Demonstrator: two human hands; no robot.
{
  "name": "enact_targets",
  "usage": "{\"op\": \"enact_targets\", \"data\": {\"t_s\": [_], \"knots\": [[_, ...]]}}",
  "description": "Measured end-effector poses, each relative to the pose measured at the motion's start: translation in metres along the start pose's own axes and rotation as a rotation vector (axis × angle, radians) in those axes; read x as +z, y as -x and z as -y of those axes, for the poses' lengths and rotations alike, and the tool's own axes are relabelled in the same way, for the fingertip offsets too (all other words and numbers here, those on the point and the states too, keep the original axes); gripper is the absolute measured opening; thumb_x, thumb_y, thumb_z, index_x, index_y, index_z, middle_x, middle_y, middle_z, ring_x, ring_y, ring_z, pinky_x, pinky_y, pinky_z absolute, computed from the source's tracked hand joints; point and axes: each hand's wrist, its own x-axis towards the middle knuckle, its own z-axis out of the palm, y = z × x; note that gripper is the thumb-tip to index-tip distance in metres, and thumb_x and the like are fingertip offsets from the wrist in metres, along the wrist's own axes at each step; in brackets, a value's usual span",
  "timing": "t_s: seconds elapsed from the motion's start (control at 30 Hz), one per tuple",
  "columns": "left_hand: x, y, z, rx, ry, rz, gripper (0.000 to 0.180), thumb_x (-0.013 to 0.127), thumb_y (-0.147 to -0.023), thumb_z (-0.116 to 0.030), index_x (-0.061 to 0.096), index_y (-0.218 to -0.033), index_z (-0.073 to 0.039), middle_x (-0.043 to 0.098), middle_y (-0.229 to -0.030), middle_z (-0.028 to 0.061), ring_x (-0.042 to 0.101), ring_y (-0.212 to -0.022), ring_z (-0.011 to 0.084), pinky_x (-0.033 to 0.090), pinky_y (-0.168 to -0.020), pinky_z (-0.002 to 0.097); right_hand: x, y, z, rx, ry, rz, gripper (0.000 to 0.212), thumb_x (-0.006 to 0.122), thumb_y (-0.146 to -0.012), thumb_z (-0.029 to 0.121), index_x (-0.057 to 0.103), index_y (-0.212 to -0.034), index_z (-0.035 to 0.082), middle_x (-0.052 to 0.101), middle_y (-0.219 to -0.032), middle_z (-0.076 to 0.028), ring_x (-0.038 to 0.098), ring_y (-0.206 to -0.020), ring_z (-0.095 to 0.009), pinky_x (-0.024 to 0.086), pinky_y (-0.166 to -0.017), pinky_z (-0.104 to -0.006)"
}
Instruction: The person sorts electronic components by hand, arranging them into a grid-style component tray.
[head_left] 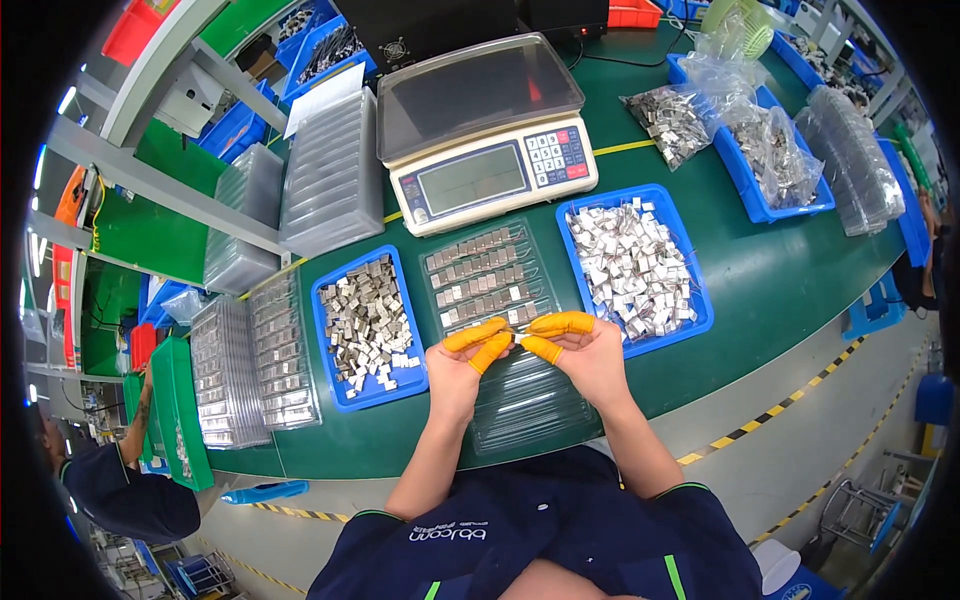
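1. White lettering (pixel 447 532) crosses the wearer's dark shirt (pixel 540 535); it appears upside down from this view.
2. The scale (pixel 475 95) has a keypad (pixel 557 157) with printed keys, some of them red.
3. The part (pixel 516 338) is between the two hands, above the clear tray (pixel 530 400) on the green desk (pixel 790 270). It is too small and covered to tell which way it points or how its long axis lies.
4. The left hand (pixel 458 368) and right hand (pixel 590 358), in yellow finger covers (pixel 562 324), pinch the part in their grip, fingertips nearly meeting.
5. Blue bins flank the tray: metal-coloured pieces in the left bin (pixel 385 397), white ones in the right bin (pixel 668 340).
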Motion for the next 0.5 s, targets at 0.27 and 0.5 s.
{"op": "enact_targets", "data": {"t_s": [0.27, 0.5], "knots": [[0.003, 0.003, 0.002, 0.021, -0.004, 0.027, 0.025, 0.065, -0.075, 0.004, 0.060, -0.100, 0.008, 0.064, -0.094, 0.0150, 0.064, -0.083, 0.0198, 0.052, -0.076, 0.0277, -0.004, 0.002, -0.003, -0.007, -0.017, 0.026, 0.023, 0.067, -0.070, -0.008, 0.060, -0.092, -0.008, 0.064, -0.090, -0.012, 0.063, -0.084, -0.016, 0.051, -0.080, -0.0270], [-0.005, 0.004, -0.002, -0.114, -0.027, 0.194, 0.034, 0.065, -0.076, 0.001, 0.056, -0.108, 0.006, 0.065, -0.088, 0.0131, 0.062, -0.075, 0.0146, 0.050, -0.064, 0.0234, -0.015, 0.006, -0.004, 0.036, 0.044, 0.213, 0.031, 0.072, -0.067, -0.003, 0.061, -0.096, -0.005, 0.062, -0.089, -0.008, 0.060, -0.081, -0.014, 0.050, -0.077, -0.0259]]}}
